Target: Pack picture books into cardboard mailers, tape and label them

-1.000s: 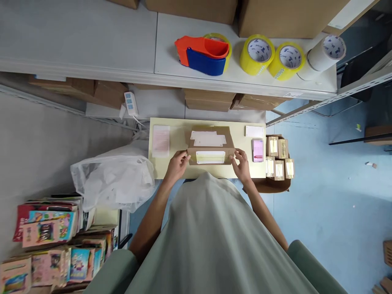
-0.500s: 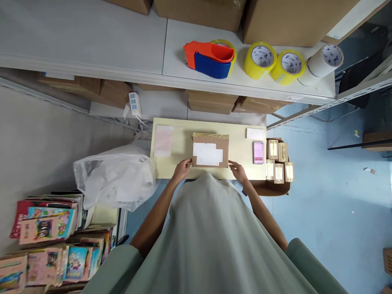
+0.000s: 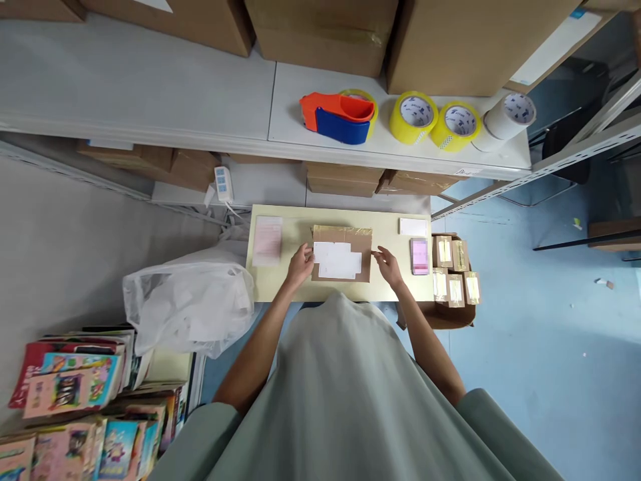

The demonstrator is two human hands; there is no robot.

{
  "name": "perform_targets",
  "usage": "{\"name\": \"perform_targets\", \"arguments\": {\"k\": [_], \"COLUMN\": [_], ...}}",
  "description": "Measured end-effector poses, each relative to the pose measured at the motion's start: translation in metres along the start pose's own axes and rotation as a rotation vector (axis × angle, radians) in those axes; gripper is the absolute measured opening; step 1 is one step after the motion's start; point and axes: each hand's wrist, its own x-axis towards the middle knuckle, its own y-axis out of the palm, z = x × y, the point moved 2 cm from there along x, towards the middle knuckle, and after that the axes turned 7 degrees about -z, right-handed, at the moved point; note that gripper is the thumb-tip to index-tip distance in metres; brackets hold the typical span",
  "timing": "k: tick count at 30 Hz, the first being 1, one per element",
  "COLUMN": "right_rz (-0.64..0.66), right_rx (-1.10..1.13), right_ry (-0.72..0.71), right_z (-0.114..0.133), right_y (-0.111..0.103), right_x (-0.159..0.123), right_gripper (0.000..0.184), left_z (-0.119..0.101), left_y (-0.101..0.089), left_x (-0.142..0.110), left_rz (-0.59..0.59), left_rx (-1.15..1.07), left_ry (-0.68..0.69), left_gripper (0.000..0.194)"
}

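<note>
A brown cardboard parcel (image 3: 364, 248) with white labels on top lies flat on the small pale yellow table (image 3: 290, 284). My left hand (image 3: 300, 262) rests against the parcel's left edge, fingers bent on it. My right hand (image 3: 386, 264) hovers at the parcel's right edge with fingers apart, touching or just off the corner. A pink sheet (image 3: 267, 240) lies at the table's left, a white card (image 3: 413, 226) and a pink phone (image 3: 419, 256) at its right.
On the white shelf (image 3: 150, 100) above stand an orange-and-blue tape dispenser (image 3: 336, 115), two yellow tape rolls (image 3: 413, 116) and a white roll (image 3: 505, 115), with big cartons behind. Several small taped boxes (image 3: 453, 270) sit right of the table; a white plastic bag (image 3: 187, 304) and stacked books (image 3: 70, 401) are left.
The parcel, tipped on its edge a second ago, now lies flat with labels up. Both hands moved from its lower corners up to its left and right sides.
</note>
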Motion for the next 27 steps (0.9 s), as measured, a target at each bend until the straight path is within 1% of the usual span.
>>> {"name": "perform_targets", "arguments": {"k": [2, 6, 8, 10, 13, 15, 17, 19, 20, 22, 23, 24, 25, 27], "right_rz": [-0.007, -0.038, -0.048, -0.047, -0.022, 0.002, -0.006, -0.068, -0.113, -0.195, -0.215, -0.213, -0.191, -0.100], "right_rx": [0.036, 0.106, 0.121, 0.110, 0.060, 0.034, 0.007, -0.034, -0.059, -0.109, -0.135, -0.163, -0.191, -0.251], "right_ry": [-0.028, -0.064, -0.051, -0.023, 0.027, 0.050, 0.044, -0.015, -0.066, -0.199, -0.268, -0.330, -0.380, -0.450], "right_z": [0.009, 0.031, 0.036, 0.035, 0.025, 0.017, 0.015, 0.021, 0.027, 0.044, 0.053, 0.063, 0.071, 0.085], "right_y": [-0.005, -0.017, -0.019, -0.019, -0.016, -0.015, -0.015, -0.018, -0.019, -0.021, -0.021, -0.019, -0.015, -0.003], "right_x": [-0.008, -0.026, -0.034, -0.040, -0.046, -0.049, -0.050, -0.051, -0.051, -0.052, -0.051, -0.051, -0.051, -0.049], "right_gripper": [0.083, 0.088, 0.088, 0.090, 0.095, 0.095, 0.094, 0.091, 0.089, 0.083, 0.078, 0.073, 0.068, 0.057], "left_z": [-0.004, -0.012, -0.014, -0.012, -0.002, 0.006, 0.011, 0.011, 0.007, -0.006, -0.015, -0.025, -0.034, -0.052], "left_y": [-0.006, -0.021, -0.026, -0.026, -0.020, -0.015, -0.012, -0.014, -0.016, -0.024, -0.027, -0.029, -0.029, -0.027], "left_x": [-0.006, -0.021, -0.028, -0.035, -0.043, -0.046, -0.048, -0.050, -0.052, -0.056, -0.058, -0.060, -0.062, -0.063], "left_rz": [-0.028, -0.056, -0.053, -0.025, 0.020, 0.016, -0.003, -0.076, -0.136, -0.270, -0.316, -0.331, -0.322, -0.257], "left_rx": [-0.063, -0.195, -0.221, -0.225, -0.197, -0.185, -0.195, -0.167, -0.129, -0.024, 0.025, 0.064, 0.094, 0.154], "left_ry": [0.015, 0.066, 0.067, 0.028, -0.084, -0.143, -0.147, -0.073, -0.001, 0.188, 0.288, 0.379, 0.455, 0.555], "left_gripper": [0.062, 0.084, 0.086, 0.084, 0.084, 0.085, 0.088, 0.093, 0.094, 0.092, 0.086, 0.078, 0.067, 0.049]}}
